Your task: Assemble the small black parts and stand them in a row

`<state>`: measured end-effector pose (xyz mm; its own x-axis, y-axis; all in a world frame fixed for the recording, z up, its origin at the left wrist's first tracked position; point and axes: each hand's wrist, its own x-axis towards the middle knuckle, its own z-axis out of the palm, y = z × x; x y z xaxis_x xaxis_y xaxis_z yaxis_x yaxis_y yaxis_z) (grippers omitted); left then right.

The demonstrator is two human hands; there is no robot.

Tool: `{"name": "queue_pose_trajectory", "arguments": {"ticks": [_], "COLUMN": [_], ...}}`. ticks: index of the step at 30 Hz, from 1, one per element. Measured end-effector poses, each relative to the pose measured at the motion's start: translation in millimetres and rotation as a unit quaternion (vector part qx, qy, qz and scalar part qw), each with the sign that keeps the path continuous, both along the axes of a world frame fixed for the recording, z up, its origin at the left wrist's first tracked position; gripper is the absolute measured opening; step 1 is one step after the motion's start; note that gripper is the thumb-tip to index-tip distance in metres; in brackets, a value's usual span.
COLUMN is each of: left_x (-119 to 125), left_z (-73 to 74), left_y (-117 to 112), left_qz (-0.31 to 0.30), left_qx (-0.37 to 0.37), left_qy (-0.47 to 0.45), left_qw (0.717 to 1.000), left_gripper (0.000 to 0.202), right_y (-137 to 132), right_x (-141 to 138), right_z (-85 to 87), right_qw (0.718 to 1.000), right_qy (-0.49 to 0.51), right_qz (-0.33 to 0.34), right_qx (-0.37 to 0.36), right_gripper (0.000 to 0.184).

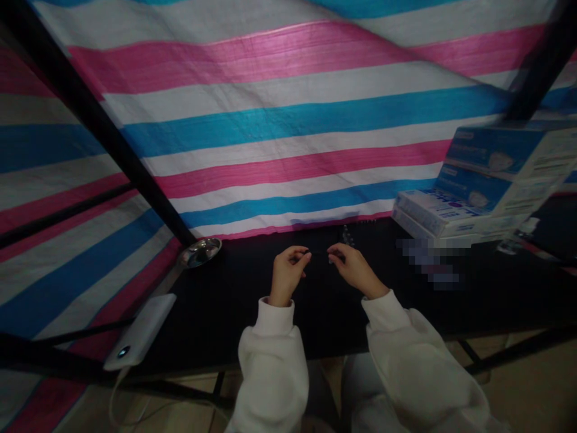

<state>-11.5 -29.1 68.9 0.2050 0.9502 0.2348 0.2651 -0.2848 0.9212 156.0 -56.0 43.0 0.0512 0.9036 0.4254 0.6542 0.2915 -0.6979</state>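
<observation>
Both my hands hover over a black table, in white sleeves. My left hand is closed in a pinch, fingertips turned toward the right. My right hand is also pinched, facing the left one. A thin dark strand seems to run between the two pinches, too small to name. A few small clear bits lie on the table just beyond my right hand.
A small metal dish sits at the table's back left. A white power bank with a cable lies at the left edge. Stacked blue-and-white boxes stand at the back right. A striped pink, blue and white tarp hangs behind.
</observation>
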Motion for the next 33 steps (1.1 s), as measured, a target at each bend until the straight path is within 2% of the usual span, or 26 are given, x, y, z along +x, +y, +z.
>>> {"name": "queue_pose_trajectory", "arguments": {"ticks": [4, 8, 17, 25, 33], "left_x": [-8.9, -13.5, -15.0, -15.5, -15.6], "left_z": [4.5, 9.0, 9.9, 9.6, 12.5], "left_y": [-6.6, -11.5, -15.7, -17.6, -21.2], "left_qz": [0.016, 0.031, 0.03, 0.024, 0.035], "left_qx": [-0.012, -0.022, -0.022, -0.024, -0.029], "left_qy": [-0.026, -0.028, -0.042, -0.049, -0.045], "left_qw": [0.999, 0.999, 0.998, 0.998, 0.998], "left_gripper": [0.035, 0.036, 0.037, 0.036, 0.034], "right_y": [-4.2, -7.1, -8.1, -8.0, -12.9], "right_x": [-11.9, -19.7, -23.3, -22.0, -21.6], "right_z": [1.9, 1.9, 0.6, 0.6, 8.6], "right_qw": [0.997, 0.996, 0.998, 0.997, 0.996], "right_qy": [0.014, 0.029, 0.013, -0.004, -0.05], "right_qz": [0.049, 0.066, 0.06, 0.062, 0.024], "right_qx": [0.057, 0.055, 0.032, 0.045, 0.066], "right_gripper": [0.018, 0.019, 0.022, 0.023, 0.025]}}
